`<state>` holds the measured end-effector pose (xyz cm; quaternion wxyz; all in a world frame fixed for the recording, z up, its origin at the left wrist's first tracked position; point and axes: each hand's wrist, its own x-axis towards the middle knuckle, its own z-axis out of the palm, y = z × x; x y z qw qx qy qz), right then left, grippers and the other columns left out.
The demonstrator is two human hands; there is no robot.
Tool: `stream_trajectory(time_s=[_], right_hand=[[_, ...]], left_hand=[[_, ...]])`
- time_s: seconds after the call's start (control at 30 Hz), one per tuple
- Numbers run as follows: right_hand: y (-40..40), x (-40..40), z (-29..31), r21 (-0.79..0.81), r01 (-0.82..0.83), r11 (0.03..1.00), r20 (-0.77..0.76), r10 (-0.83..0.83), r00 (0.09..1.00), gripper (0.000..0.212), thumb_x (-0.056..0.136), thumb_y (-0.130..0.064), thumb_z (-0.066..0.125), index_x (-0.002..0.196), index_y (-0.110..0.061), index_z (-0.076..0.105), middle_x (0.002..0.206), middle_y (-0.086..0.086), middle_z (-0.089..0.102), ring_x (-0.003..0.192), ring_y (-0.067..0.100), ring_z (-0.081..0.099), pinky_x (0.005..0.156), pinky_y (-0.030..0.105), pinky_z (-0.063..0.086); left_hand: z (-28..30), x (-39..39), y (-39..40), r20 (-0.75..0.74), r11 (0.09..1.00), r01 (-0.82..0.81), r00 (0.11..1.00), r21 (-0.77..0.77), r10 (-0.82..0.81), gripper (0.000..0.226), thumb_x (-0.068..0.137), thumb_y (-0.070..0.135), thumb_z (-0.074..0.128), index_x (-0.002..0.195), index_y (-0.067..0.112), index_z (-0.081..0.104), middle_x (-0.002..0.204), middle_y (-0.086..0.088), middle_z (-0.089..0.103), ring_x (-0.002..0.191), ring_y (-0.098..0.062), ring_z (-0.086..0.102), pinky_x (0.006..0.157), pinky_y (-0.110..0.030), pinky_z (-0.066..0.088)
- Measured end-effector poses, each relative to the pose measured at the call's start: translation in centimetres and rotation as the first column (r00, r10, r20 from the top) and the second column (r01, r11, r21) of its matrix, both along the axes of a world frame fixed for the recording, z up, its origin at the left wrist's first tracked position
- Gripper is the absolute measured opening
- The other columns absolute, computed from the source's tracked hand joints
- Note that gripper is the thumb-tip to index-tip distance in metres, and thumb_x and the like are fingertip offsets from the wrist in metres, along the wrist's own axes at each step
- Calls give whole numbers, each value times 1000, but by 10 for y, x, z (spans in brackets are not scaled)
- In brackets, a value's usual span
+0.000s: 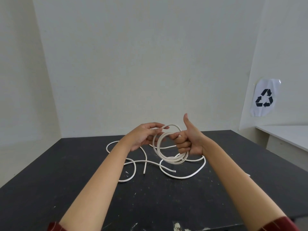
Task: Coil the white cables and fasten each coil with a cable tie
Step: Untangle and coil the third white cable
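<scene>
Sleeves: dark red cuffs (pixel 55 226) at the bottom edge, nearest the camera, both forearms reaching out over the table (pixel 50 189).
Right hand (pixel 188 144): fingers curled tight round the coil (pixel 166 147), thumb sticking up free.
Left hand (pixel 145 135): fingertips pinching the newest loop at its top, guiding it onto the bundle.
Coil: several turns, held above the tabletop between the hands.
Loose cable (pixel 133 169): slack curves lying on the table under and around the hands, two cut ends showing.
Handling: looks light and springy, fairly smooth; loops will likely spring open if let go, so hold where the turns cross.
Tie: none in view.
</scene>
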<state>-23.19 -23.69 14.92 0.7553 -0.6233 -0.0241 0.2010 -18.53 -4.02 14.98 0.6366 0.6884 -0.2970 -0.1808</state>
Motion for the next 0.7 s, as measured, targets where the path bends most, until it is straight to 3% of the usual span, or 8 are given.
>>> stream_trajectory(time_s=[0.17,0.33,0.4,0.47,0.6,0.7], right_hand=[[10,-1,0,-61,71,996,68,-67,995,85,74,-91,2,59,-16,39,41,-9,20,36,8,8,38,20,11],[12,2,-3,-18,113,993,78,-111,991,89,70,-92,-1,57,-15,42,42,-8,20,37,9,8,38,19,12],[13,3,-5,-3,103,995,80,-102,992,90,71,-92,1,57,-14,44,43,-8,21,35,7,10,38,20,14],[16,3,-6,-8,93,996,103,-92,990,91,76,-89,3,60,-12,48,43,-8,22,36,7,9,39,21,16],[26,3,-6,-86,178,980,178,-161,971,74,90,-77,21,64,-12,45,46,-7,23,36,8,14,37,20,23],[29,4,-8,-170,230,958,247,-185,951,76,88,-80,14,61,-15,42,46,-7,21,38,8,12,40,21,15]], left_hand=[[-2,-2,-6,65,999,-34,997,27,32,31,92,21,59,121,11,66,97,-8,69,80,-14,66,74,-24,55],[-6,0,-4,315,986,-62,949,156,10,34,84,15,70,115,28,69,95,4,72,82,-3,60,86,-27,51],[-7,2,-5,361,980,-92,932,176,23,30,88,13,66,113,30,69,86,10,70,74,1,56,76,-20,48],[-9,4,-7,409,971,-145,911,188,57,25,91,17,62,110,32,70,78,4,63,66,-4,49,65,-16,39],[-16,7,-10,498,958,-245,855,148,142,21,96,16,54,103,22,72,80,-2,59,70,-11,45,64,-16,37],[-13,1,-10,410,966,-210,903,154,131,27,99,24,49,103,8,70,80,-1,61,73,-13,54,74,-28,46]])
